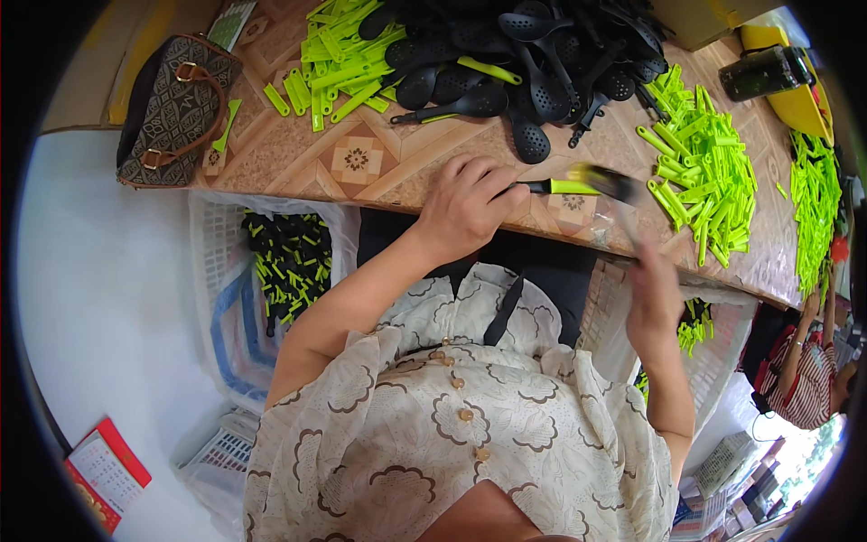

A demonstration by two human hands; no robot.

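My left hand [470, 203] is closed around a black utensil [539, 187] at the table's front edge; its working end is hidden by the fingers. A lime-green handle piece [567, 187] continues from the black part toward the right. My right hand [655, 294], smeared by motion, grips the shaft of a hammer. The blurred hammer head [616, 183] is at the outer end of the green piece; whether they touch I cannot tell. Beyond my hands lies a heap of black slotted spoons and ladles [542, 90].
Green handle pieces lie in piles at the back left [348, 59] and right [709, 163]. A patterned handbag [172, 113] and a dark jar [759, 77] stand on the table [397, 172]. Below are crates with black-and-green pieces [287, 266]. Another person [804, 379] is at the right.
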